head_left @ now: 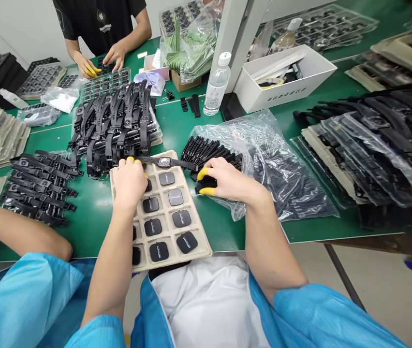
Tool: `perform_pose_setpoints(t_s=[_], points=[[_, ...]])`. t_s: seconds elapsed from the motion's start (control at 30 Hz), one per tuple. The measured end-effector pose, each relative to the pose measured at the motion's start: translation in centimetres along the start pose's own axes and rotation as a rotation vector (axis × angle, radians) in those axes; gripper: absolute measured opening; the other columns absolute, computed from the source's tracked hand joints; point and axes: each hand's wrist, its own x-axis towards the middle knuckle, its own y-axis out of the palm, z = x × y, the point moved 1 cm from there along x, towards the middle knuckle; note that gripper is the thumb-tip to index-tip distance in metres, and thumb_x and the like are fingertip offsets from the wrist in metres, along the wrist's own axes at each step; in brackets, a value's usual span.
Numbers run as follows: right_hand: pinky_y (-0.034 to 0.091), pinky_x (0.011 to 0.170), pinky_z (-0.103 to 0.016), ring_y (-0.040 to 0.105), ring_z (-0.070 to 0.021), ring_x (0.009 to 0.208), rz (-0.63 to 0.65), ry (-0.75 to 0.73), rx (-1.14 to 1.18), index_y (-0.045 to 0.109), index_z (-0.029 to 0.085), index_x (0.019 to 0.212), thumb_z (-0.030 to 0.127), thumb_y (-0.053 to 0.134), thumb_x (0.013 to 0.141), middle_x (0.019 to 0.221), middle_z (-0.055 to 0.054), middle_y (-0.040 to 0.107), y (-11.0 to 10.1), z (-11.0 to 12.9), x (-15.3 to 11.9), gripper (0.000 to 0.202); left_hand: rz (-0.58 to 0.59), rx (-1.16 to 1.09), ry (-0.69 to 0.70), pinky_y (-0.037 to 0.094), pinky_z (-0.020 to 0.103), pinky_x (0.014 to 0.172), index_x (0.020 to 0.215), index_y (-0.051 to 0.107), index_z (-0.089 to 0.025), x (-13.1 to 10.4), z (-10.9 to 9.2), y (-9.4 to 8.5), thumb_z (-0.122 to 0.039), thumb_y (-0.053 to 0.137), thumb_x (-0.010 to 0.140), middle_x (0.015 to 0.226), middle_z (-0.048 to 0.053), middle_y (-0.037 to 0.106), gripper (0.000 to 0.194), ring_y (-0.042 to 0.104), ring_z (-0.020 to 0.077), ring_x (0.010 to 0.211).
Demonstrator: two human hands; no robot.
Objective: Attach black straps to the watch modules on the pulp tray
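My left hand (pixel 129 181), with yellow finger covers, is closed on the strap of a black smartwatch (pixel 165 162), which stretches to the right with its back showing. Beneath it lies a beige tray (pixel 200 237) whose compartments hold several dark square watch parts (pixel 182 218), some with white lettering. At the edge of a heap of black straps (pixel 206 151), my right hand (pixel 226 180) has its yellow-covered thumb and finger around a black watch strap (pixel 200 186). The palm hides part of that strap. The heap spills from a clear plastic bag (pixel 282 179).
Strapped watches (pixel 119 116) are piled on trays ahead, with more laid out at left (pixel 41 186). A water bottle (pixel 217 84) and a white box (pixel 286 79) stand beyond the bag. Stacked trays (pixel 373 145) fill the right. A co-worker's hands (pixel 100 63) work opposite; another person's arm (pixel 21 222) rests at left.
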Motion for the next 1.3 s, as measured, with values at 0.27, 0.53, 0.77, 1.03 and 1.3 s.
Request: perform_pose_setpoints(t_s=[0.27,0.53,0.77,1.03,1.3], points=[[0.046,0.086,-0.05,0.048,-0.0382,0.114,-0.035,0.049,-0.308,0.072,0.023,0.08,0.013,0.076,0.075,0.112,-0.016,0.059,3.4,2.1,-0.1,0.011,-0.042,-0.043,0.008,0.053,0.053,0.094,0.11,0.067,-0.015,0.3,0.5,-0.9,-0.02,0.049,0.097,0.113,0.02,0.068,0.023,0.061,0.0398,0.113],[0.051,0.1,-0.056,0.06,-0.0346,0.115,-0.038,-0.056,0.224,0.066,0.028,0.094,0.034,0.075,0.083,0.115,-0.01,0.068,0.7,-0.4,0.1,0.016,0.001,-0.779,0.122,0.055,0.038,0.082,0.108,0.058,-0.022,-0.9,-4.2,-0.1,-0.03,0.055,0.099,0.096,0.007,0.07,0.012,0.067,0.0244,0.085],[0.059,0.094,-0.048,0.073,-0.0267,0.094,-0.26,0.104,0.87,0.062,0.03,0.108,0.052,0.077,0.089,0.097,-0.005,0.075,0.0,1.8,0.4,0.033,0.051,-1.049,0.07,0.054,0.04,0.087,0.108,0.052,-0.024,-0.7,-5.2,2.5,-0.028,0.063,0.092,0.097,0.006,0.067,0.02,0.066,0.0253,0.092],[0.051,0.056,-0.033,0.059,-0.0162,0.057,-0.137,0.071,1.097,0.067,0.029,0.105,0.058,0.068,0.095,0.076,-0.001,0.067,2.9,5.6,1.1,0.031,0.103,-1.53,0.244,0.056,0.034,0.085,0.122,0.044,-0.022,-0.4,-5.6,3.2,-0.024,0.052,0.098,0.116,0.009,0.062,0.025,0.063,0.0177,0.095],[0.029,0.04,-0.03,0.034,-0.0128,0.043,-0.068,0.339,1.368,0.062,0.027,0.068,0.075,0.065,0.086,0.051,0.001,0.038,4.4,6.1,1.8,0.052,-0.193,-1.242,0.395,0.049,0.045,0.112,0.128,0.059,-0.017,0.0,-5.4,3.7,-0.025,0.049,0.101,0.125,0.015,0.064,0.03,0.061,0.027,0.124]])
